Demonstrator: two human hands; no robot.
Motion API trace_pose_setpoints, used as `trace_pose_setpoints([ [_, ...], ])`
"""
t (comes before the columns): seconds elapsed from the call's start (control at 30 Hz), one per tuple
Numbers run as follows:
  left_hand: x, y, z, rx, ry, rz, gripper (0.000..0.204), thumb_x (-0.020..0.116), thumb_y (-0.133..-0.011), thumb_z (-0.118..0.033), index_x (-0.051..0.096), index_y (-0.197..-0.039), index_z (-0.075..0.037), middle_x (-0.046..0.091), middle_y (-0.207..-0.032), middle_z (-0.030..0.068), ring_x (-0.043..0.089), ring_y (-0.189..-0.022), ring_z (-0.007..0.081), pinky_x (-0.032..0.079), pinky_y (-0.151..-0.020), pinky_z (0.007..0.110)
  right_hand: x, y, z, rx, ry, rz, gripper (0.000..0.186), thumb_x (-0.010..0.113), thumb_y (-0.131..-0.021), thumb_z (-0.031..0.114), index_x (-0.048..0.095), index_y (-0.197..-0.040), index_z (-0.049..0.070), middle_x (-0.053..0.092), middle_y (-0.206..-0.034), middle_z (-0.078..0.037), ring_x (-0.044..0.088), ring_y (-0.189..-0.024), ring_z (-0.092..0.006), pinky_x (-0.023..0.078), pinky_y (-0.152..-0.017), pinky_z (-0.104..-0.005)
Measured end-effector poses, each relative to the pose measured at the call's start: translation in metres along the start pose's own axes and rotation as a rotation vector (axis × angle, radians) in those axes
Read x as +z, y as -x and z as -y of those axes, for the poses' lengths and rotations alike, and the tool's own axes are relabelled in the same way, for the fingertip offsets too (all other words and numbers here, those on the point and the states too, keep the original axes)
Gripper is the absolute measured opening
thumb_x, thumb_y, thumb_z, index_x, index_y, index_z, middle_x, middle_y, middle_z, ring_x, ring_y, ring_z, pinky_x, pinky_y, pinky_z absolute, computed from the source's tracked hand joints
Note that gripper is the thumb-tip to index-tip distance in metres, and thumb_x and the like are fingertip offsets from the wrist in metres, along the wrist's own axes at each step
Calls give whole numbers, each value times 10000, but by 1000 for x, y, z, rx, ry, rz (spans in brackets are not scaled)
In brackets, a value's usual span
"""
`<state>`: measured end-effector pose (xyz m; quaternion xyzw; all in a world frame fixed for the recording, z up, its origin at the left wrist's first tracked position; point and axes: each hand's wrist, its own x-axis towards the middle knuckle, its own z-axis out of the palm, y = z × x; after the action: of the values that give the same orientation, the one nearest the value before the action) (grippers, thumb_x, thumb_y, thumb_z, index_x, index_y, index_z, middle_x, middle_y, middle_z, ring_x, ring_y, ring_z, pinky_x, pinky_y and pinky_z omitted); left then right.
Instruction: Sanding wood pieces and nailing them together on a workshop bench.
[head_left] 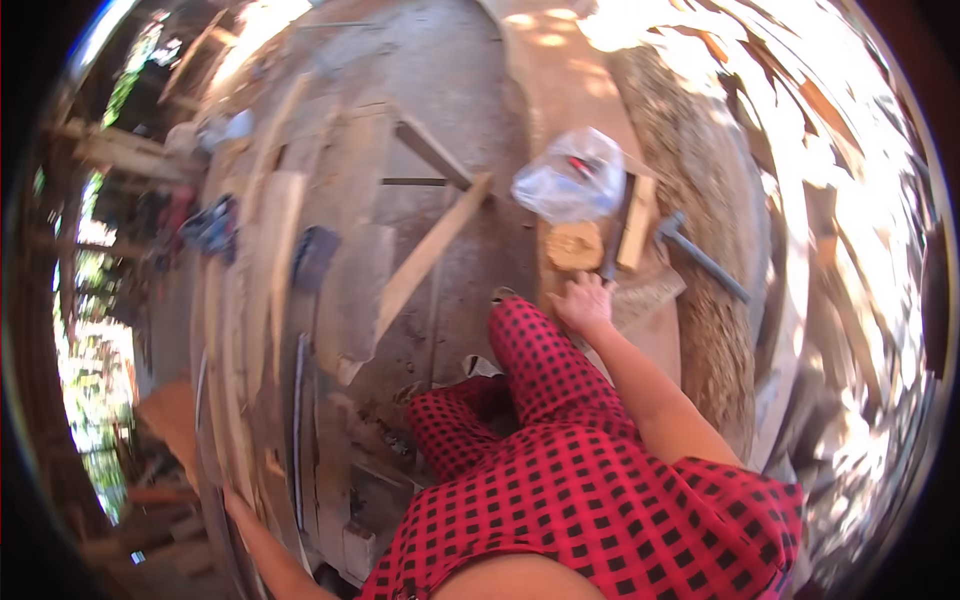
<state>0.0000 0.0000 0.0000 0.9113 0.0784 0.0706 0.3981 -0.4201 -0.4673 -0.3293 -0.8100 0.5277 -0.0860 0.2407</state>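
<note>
The table (pixel 570 95) is a long wooden slab, smooth and orange-brown on top, with a coarse, fibrous bark-like strip (pixel 690 170) running down its right side. On it sit a squat, yellowish wood block (pixel 574 246) with rounded corners and a rough face, a slim dark bar (pixel 619 230), a straight pale stick (pixel 638 222) and a crumpled clear plastic bag (pixel 570 175) with something red inside. A hammer (pixel 703 258) with a long grey handle lies aslant over the bark-like strip. A pointed, grainy wood scrap (pixel 648 298) lies just right of the right wrist.

Left of the table's edge, the dull grey floor (pixel 440 60) leaves an open stretch, crossed lower down by a pale slanting wood strip (pixel 435 262). Beyond that, long rough planks (pixel 350 200) crowd the left side, leaving little room there.

The right grip (pixel 583 302) is palm down on the table, open with fingers spread and closed around nothing visible. The block lies just ahead of its fingertips and the bar's near end right beside them; whether they touch is unclear. The left grip (pixel 232 502) is at the planks' edge, blurred; I cannot tell how far open it is or what it holds.
</note>
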Motion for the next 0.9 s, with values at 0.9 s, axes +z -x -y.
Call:
trace_pose_setpoints([
  [0.9,-53,79,76,-115,-426,-244,575,430,-862,-479,542,-1221,-44,474,-1303,192,430,-1224,332,305,-1018,427,-162,-3,160,-802,-138,46,618,683,-734,325,468,-1255,72,456,-1268,-168,454,-1164,-337,408,-938,-419],
])
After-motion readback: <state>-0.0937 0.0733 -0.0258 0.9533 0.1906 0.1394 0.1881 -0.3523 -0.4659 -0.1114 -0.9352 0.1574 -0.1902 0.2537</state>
